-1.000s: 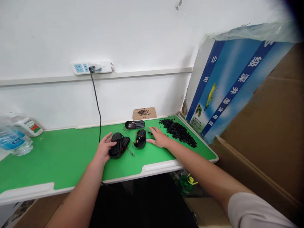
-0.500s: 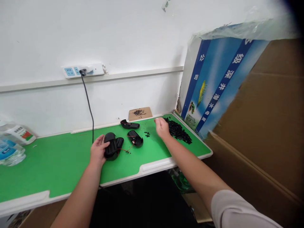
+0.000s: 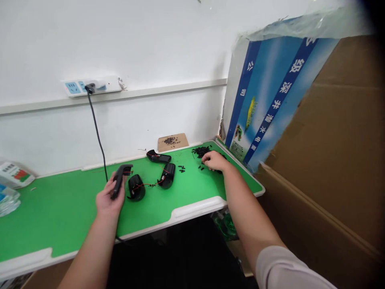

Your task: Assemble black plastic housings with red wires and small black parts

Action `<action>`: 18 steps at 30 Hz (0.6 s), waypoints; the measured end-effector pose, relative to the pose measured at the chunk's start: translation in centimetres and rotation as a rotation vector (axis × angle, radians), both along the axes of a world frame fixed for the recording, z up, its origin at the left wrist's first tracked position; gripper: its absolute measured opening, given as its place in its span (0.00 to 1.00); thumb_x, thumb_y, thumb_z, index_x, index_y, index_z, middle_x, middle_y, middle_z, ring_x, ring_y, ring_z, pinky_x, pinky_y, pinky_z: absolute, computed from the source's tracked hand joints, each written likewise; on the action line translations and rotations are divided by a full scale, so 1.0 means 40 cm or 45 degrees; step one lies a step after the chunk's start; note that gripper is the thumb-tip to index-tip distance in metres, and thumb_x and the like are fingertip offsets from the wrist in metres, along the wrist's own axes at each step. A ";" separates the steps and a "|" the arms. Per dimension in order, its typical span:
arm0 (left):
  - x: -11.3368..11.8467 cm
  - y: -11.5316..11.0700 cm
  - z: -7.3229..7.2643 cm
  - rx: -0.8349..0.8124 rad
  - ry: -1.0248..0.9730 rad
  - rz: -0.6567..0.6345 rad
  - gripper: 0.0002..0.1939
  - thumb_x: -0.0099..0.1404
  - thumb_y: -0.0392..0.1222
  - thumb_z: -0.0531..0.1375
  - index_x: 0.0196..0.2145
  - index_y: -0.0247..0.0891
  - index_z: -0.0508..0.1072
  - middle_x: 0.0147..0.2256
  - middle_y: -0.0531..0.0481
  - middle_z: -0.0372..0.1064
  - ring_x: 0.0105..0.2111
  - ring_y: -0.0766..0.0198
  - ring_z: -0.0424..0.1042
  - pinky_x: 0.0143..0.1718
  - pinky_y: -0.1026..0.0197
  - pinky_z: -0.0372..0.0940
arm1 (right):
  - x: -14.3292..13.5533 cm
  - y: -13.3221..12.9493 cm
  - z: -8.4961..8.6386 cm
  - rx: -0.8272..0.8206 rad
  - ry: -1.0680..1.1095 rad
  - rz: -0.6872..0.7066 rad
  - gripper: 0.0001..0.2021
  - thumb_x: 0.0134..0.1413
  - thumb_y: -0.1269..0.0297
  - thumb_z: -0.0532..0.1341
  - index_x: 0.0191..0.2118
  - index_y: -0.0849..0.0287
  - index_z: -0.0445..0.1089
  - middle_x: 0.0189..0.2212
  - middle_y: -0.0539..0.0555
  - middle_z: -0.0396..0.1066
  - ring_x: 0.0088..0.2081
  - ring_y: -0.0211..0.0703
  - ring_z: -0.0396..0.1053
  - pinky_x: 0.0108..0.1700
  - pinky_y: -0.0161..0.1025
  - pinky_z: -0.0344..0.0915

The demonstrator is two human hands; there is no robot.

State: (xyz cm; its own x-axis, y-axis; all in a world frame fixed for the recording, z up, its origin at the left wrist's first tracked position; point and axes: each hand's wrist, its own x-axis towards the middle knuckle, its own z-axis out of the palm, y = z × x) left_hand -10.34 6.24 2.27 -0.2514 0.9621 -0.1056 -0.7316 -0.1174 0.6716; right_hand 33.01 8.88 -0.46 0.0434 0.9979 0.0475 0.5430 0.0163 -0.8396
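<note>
My left hand [image 3: 110, 195] grips a curved black plastic housing [image 3: 119, 180], tilted up above the green table. Just right of it lies a black housing [image 3: 137, 188] with a red wire, which runs towards a second black housing [image 3: 167, 176]. Farther back rests another black housing [image 3: 158, 156], also with red wire. My right hand [image 3: 215, 160] is over the pile of small black pieces [image 3: 201, 151], partly covering it. Its thumb and fingers are pinched together; what lies between them is too small to make out. A few loose black pieces [image 3: 181, 168] lie left of the pile.
A piece of cardboard [image 3: 180, 140] with small dark bits leans by the wall. A power strip [image 3: 111, 85] sends a black cable [image 3: 96, 132] down across the table. Bottles [image 3: 13, 174] stand at the left. A large carton [image 3: 270, 92] borders the right side.
My right hand has moved down and right onto the pile of small black pieces. My left hand has shifted left and turned the housing, away from the one now lying beside it. The view has shifted slightly.
</note>
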 end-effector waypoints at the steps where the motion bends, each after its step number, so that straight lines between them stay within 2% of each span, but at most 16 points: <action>1: -0.001 0.002 -0.001 0.001 -0.004 -0.006 0.27 0.50 0.21 0.52 0.49 0.24 0.70 0.42 0.33 0.75 0.49 0.48 0.74 0.45 0.59 0.74 | 0.000 -0.003 0.002 -0.018 -0.027 0.019 0.11 0.37 0.77 0.60 0.30 0.63 0.76 0.16 0.49 0.69 0.13 0.34 0.60 0.16 0.30 0.53; 8: 0.002 0.001 0.005 -0.011 -0.019 -0.020 0.28 0.52 0.21 0.50 0.51 0.27 0.69 0.43 0.34 0.76 0.53 0.49 0.71 0.46 0.58 0.73 | 0.000 -0.001 0.003 -0.068 -0.219 0.122 0.16 0.38 0.78 0.59 0.36 0.64 0.77 0.23 0.53 0.75 0.14 0.34 0.62 0.17 0.31 0.55; 11: 0.004 -0.001 0.006 0.017 -0.059 -0.006 0.28 0.53 0.21 0.50 0.52 0.27 0.68 0.47 0.32 0.74 0.55 0.47 0.69 0.47 0.58 0.73 | -0.002 0.010 -0.006 0.095 -0.224 0.086 0.14 0.37 0.78 0.59 0.32 0.62 0.78 0.25 0.53 0.77 0.18 0.36 0.65 0.23 0.32 0.62; 14: 0.008 0.002 0.006 0.050 -0.138 0.005 0.29 0.54 0.22 0.49 0.54 0.27 0.67 0.50 0.31 0.72 0.57 0.47 0.66 0.46 0.57 0.74 | -0.005 0.027 -0.017 0.297 -0.211 -0.008 0.11 0.37 0.77 0.59 0.29 0.61 0.77 0.28 0.53 0.78 0.28 0.40 0.71 0.34 0.34 0.66; 18: 0.020 -0.006 0.018 0.073 -0.240 -0.012 0.28 0.59 0.25 0.48 0.57 0.25 0.64 0.54 0.28 0.68 0.59 0.44 0.63 0.45 0.55 0.75 | -0.023 0.045 -0.034 0.462 -0.145 -0.184 0.12 0.43 0.72 0.57 0.33 0.61 0.76 0.30 0.54 0.77 0.31 0.42 0.70 0.37 0.37 0.67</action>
State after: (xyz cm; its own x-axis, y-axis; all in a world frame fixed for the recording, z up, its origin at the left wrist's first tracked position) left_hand -9.54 6.00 3.00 -0.2231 0.9702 -0.0947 -0.8448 -0.1440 0.5153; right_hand 32.10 10.70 -1.80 0.1565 0.8995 0.4080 0.6504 0.2170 -0.7279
